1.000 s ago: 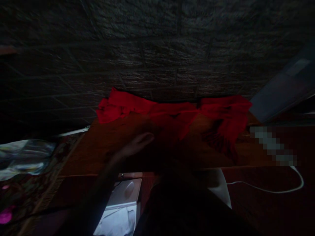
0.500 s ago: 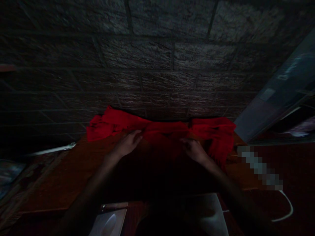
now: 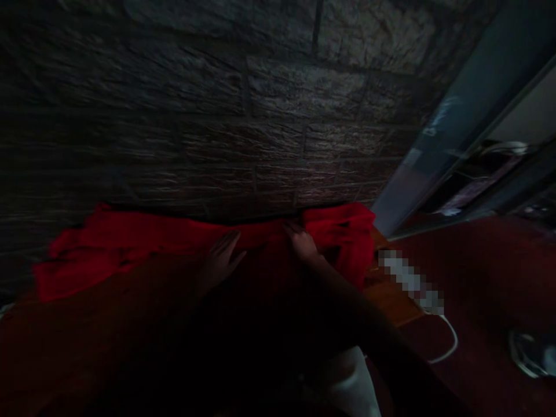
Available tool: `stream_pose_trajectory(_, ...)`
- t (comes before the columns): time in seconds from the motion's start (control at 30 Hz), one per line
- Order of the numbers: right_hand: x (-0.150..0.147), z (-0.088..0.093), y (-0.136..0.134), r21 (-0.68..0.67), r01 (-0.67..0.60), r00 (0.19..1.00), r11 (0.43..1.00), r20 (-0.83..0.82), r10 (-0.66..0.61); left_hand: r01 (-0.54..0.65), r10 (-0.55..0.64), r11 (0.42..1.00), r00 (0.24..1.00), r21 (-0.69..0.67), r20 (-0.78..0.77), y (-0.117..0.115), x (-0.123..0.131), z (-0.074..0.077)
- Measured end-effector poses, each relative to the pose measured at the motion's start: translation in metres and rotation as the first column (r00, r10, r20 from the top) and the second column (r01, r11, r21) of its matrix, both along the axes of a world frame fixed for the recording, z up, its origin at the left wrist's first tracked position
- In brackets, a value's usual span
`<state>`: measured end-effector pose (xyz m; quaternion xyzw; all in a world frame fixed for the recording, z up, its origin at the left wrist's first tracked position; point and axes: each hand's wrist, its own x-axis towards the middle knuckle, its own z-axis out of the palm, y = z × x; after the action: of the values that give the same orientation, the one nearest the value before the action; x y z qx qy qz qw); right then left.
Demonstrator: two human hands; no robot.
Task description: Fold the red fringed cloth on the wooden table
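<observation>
A red cloth garment lies spread along the back of the wooden table, against the wall. Its left part stretches out like a sleeve, and its right part is folded and hangs toward me. My left hand rests at the garment's middle, open, with fingers stretched and the thumb apart. Flat on the cloth to the right lies my right hand, also open, fingers pointing toward the wall. Deep shadow hides the near part of the cloth below both hands.
Behind the wooden table rises a rough block wall. A grey-blue door frame stands on the right. A blurred-out white strip with a white cable lies at the table's right end, above a reddish floor.
The view has turned right. My right hand has moved inward and forward onto the garment, closer to my left hand. My left fingers have straightened, and the garment's left part looks more drawn out.
</observation>
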<state>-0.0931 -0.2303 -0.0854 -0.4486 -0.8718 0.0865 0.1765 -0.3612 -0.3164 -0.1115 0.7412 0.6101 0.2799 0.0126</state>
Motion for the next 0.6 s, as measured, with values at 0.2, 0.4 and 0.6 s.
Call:
stream_pose_trajectory(0.2, -0.005, 0.003, 0.003, -0.039, 0.069, 0.997, 0.997, 0.047, -0.067, 0.050, -0.048, 0.997, 0.998, -0.065, 0.040, 0.004, -0.016, 0.007)
stream_pose_trajectory(0.4, 0.002, 0.001, 0.006, 0.032, 0.123, 0.992, 0.992, 0.039, -0.124, -0.054, 0.053, 0.998, 0.998, -0.043, -0.038, 0.002, -0.019, 0.010)
stream_pose_trajectory(0.6, 0.006, -0.005, 0.003, -0.005, 0.206, 0.978, 0.979, 0.013, -0.206, -0.149, 0.152, 0.988, 0.983, 0.040, -0.101, -0.003, -0.015, 0.014)
